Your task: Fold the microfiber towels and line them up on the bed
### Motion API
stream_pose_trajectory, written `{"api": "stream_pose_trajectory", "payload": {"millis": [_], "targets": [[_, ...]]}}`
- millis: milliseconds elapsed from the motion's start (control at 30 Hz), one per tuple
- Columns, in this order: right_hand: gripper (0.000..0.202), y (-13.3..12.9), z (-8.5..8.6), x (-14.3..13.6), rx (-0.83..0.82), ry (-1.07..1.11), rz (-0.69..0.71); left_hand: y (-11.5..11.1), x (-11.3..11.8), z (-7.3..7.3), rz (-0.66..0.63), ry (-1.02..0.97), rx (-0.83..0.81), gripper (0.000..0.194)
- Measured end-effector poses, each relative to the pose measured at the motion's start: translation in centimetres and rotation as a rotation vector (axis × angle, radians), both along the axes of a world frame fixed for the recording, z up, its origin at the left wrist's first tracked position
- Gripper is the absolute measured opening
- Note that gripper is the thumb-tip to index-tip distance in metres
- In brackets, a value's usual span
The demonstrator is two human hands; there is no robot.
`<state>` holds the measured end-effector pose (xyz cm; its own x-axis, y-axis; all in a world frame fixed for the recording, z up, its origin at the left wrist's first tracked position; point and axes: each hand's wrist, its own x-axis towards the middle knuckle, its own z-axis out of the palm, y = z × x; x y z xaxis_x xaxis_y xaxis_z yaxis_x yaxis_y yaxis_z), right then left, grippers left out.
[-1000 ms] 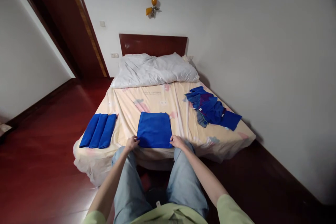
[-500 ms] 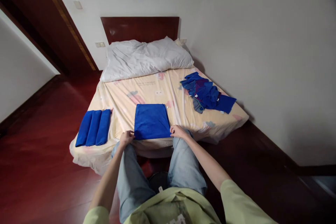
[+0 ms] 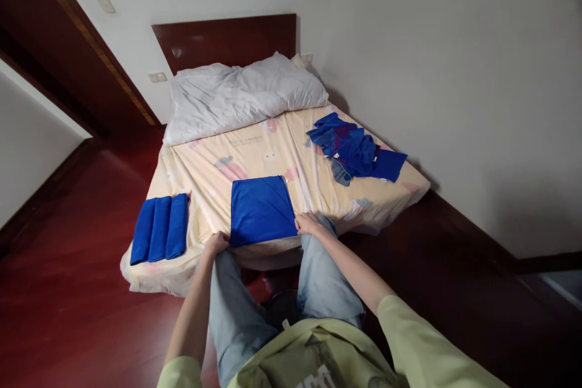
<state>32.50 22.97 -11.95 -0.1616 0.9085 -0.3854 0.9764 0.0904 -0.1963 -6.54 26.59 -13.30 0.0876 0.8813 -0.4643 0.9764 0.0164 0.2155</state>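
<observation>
A blue cloth (image 3: pixel 261 209) lies flat as a near square at the front edge of the bed, between my two hands. My left hand (image 3: pixel 217 243) is closed at its near left corner. At the near right corner my right hand (image 3: pixel 307 224) pinches the cloth's edge. Several blue cloths rolled or folded into long strips (image 3: pixel 159 227) lie side by side to the left. A loose heap of blue and purple cloths (image 3: pixel 352 148) with small white tags lies on the right side of the bed.
The bed (image 3: pixel 209 170) has a pale patterned sheet, and a white quilt (image 3: pixel 245 94) is bunched against the dark headboard (image 3: pixel 227 42). My legs touch the bed's front edge. A wall (image 3: pixel 431 73) stands to the right, and dark red floor (image 3: pixel 68 242) surrounds the bed.
My view has tilted and shifted slightly. Both hands stay at the cloth's near corners, with the fingers of my left hand curled in more. The cloth lies nearly as before.
</observation>
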Motion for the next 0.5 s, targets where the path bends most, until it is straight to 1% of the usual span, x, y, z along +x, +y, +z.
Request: {"api": "stream_pose_trajectory", "payload": {"millis": [100, 200, 267, 333, 400, 500], "targets": [[0.017, 0.5, -0.3, 0.1, -0.024, 0.020, -0.023, 0.2, 0.2, -0.6, -0.003, 0.053, 0.014, 0.027], [0.012, 1.5, -0.8, 0.6, -0.049, 0.116, -0.070, 0.3, 0.3, -0.7, -0.031, 0.057, 0.018, 0.022], [0.012, 2.2, -1.3, 1.0, -0.056, 0.178, -0.120, 0.3, 0.2, -0.6, -0.066, 0.028, 0.011, 0.016], [0.014, 2.8, -1.9, 1.2, -0.055, 0.206, -0.160, 0.2, 0.2, -0.3, -0.088, -0.001, 0.005, 0.019], [0.016, 3.1, -2.5, 1.3, -0.049, 0.203, -0.175, 0.1, 0.1, 0.0, -0.089, -0.006, 0.004, 0.022], [0.018, 3.0, -3.3, 1.4, -0.029, 0.200, -0.187, 0.0, 0.3, 0.2, -0.061, 0.033, 0.005, 0.018]]}}
